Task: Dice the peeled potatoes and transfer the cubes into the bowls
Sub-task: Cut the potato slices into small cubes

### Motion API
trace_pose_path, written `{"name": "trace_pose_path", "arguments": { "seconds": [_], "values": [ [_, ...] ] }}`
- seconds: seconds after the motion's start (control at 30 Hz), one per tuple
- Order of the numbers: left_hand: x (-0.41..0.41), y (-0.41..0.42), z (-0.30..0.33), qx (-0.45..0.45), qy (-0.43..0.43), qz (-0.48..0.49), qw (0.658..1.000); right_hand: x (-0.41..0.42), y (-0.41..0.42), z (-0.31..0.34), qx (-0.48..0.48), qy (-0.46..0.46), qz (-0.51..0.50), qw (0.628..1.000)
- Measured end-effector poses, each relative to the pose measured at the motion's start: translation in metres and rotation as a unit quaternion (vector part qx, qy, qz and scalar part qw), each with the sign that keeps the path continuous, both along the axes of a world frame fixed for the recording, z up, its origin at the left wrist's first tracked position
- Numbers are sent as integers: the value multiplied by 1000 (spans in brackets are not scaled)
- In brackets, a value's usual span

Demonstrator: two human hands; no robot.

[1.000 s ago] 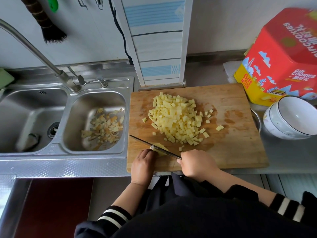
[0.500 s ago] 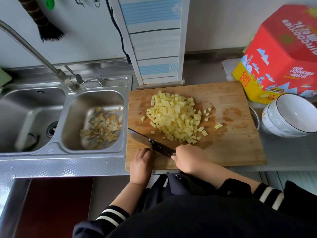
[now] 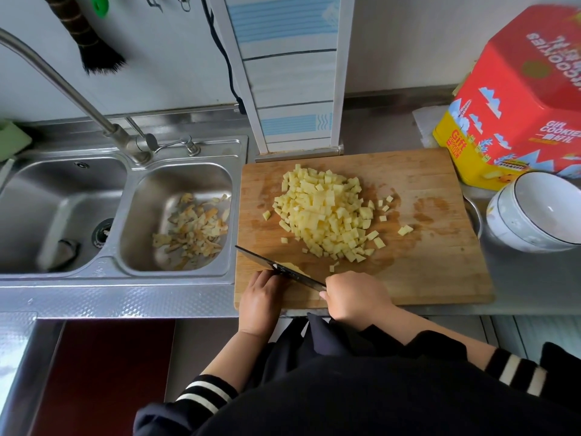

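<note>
Right hand (image 3: 355, 297) gripping knife (image 3: 279, 269), potato (image 3: 290, 265) beneath

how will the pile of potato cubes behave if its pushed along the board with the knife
The cubes lie loose and heaped, so they would probably spread rather than move as one. Strays already sit apart, so some may escape past the knife. Flat faces suggest sliding, not rolling; damp patches on the board hint at some sticking.
</note>
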State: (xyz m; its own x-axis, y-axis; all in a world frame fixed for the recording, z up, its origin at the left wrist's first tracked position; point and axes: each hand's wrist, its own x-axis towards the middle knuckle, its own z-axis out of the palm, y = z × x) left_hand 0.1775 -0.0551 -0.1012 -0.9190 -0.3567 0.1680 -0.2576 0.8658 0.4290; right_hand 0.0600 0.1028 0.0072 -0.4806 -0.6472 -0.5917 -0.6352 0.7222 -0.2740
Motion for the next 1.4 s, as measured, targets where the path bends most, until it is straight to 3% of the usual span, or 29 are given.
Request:
{"name": "trace_pose_path", "arguments": {
  "seconds": [0.27, 0.43, 0.5, 0.53, 0.6, 0.67, 0.77, 0.93, 1.4],
  "values": [
    [2, -2, 0, 6, -9, -19, 1000, -4, -6, -9, 36, -24, -24, 999],
    [7, -5, 57, 34, 176, -71, 981, -5, -5, -9, 40, -25, -15, 999],
    [-11, -14, 103, 56, 188, -65, 978, -5, -6, -8, 47, -23, -9, 999],
    [-27, -18, 123, 70, 134, -65, 986, -4, -6, -9, 51, -19, -5, 998],
    [-62, -27, 146, 84, -109, -87, 987, -3, -6, -9, 57, -14, -1, 998],
    [-95, -30, 146, 52, -355, -155, 921, -1, -6, -10, 56, -6, -1, 998],
    [-118, -22, 133, 21, -518, -225, 825, 0, -4, -11, 37, 7, -9, 999],
    [-125, -15, 120, 40, -577, -224, 785, -2, -1, -7, 17, 10, -8, 1000],
    [-131, -22, 100, 41, -569, -209, 794, -6, 10, 11, -5, 45, 11, 999]
  ]
}}
